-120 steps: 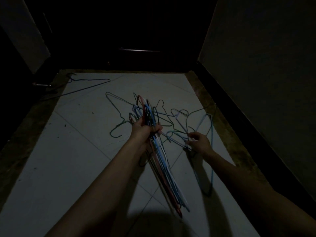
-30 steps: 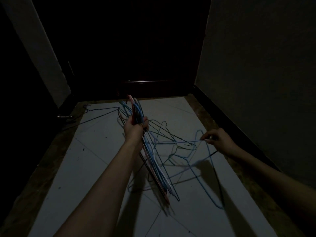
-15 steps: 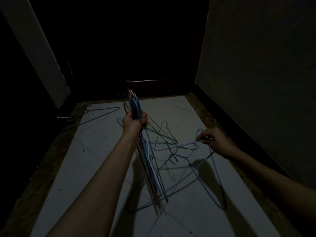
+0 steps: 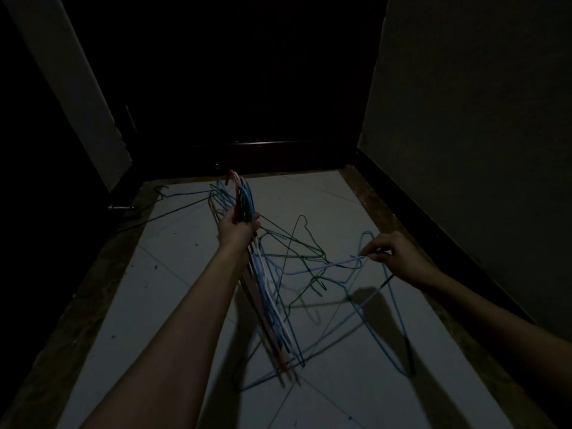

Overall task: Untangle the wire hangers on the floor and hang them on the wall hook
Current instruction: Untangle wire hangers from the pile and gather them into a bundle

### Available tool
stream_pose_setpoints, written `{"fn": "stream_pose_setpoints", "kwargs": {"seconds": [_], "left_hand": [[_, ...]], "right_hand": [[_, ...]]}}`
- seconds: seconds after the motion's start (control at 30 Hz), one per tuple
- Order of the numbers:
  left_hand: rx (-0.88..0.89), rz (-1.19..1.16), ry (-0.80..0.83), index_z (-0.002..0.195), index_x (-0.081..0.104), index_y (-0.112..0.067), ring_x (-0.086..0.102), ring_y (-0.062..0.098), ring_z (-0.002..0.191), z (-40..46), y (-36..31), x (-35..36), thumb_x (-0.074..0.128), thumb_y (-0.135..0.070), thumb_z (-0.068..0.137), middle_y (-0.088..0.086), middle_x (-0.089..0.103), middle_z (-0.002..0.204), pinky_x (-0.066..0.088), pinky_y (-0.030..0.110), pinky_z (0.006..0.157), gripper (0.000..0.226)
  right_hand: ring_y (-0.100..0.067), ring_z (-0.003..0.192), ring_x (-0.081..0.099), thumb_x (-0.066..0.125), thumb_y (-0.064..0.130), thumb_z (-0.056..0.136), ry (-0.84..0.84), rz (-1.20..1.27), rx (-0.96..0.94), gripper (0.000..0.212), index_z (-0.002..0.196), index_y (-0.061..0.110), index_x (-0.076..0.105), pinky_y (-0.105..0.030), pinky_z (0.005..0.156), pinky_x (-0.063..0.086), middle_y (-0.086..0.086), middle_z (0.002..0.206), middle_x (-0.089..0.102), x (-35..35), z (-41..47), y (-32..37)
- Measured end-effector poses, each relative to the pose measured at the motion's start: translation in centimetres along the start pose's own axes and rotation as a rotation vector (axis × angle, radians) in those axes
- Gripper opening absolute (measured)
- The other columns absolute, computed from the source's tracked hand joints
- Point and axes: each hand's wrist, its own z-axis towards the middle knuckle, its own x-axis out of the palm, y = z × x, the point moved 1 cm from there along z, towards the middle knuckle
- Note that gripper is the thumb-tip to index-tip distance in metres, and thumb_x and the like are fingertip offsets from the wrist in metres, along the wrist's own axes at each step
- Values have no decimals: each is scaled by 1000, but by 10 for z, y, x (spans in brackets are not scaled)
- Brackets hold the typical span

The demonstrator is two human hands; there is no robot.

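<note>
Left hand (image 4: 236, 226) grips sorted hanger bundle (image 4: 266, 292), lifted over floor (image 4: 173, 289) centre. Right hand (image 4: 391, 255) pinches blue hanger (image 4: 380, 308), snagged in green tangle (image 4: 297, 258). One stray hanger (image 4: 173, 198) near far left corner. Wall hook unseen; nothing hung yet, I'd judge.

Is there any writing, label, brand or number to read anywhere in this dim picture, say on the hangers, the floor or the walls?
None: no readable text shows in this view.
The bundle of hangers in the left hand is bare coloured wire, with no tags visible.
The blue hanger pinched by the right hand is likewise plain.
The floor and the wall show no marks that read as letters.
</note>
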Motion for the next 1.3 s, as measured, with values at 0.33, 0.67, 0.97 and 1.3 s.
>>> {"fn": "stream_pose_setpoints", "kwargs": {"seconds": [0.33, 0.67, 0.97, 1.3], "left_hand": [[40, -78, 109, 125, 48, 7, 57, 26, 91, -7, -11, 15, 44, 22, 85, 16, 58, 102, 48, 27, 67, 43], [48, 42, 203, 79, 50, -13, 58, 15, 78, -6, -15, 27, 48, 22, 81, 8, 56, 84, 51, 25, 63, 35], [46, -70, 92, 80, 46, -5, 49, 21, 60, -9, -39, -6, 46, 22, 84, 11, 47, 70, 46, 22, 50, 28], [201, -31, -22, 93, 47, -6, 52, 18, 62, -11, -84, -48, 40, 19, 88, 9, 49, 71, 44, 22, 51, 26]], "right_hand": [[-26, 82, 61, 64, -7, 80, 11, -6, 19, 16, 86, 3, 75, -28, 70, 45, -17, 88, 69, 8, 3, -2], [-4, 69, 53, 61, -12, 80, 18, 67, 18, 15, 86, -4, 73, -7, 63, 40, -2, 75, 64, -3, -9, 6], [-25, 93, 60, 59, -4, 86, 4, 140, 40, 15, 88, 4, 70, -28, 81, 46, 1, 87, 62, -32, -4, 19], [-30, 103, 58, 57, 0, 89, -153, 297, 118, 18, 85, 13, 67, -40, 89, 45, -13, 101, 63, -37, 28, 61]]}}
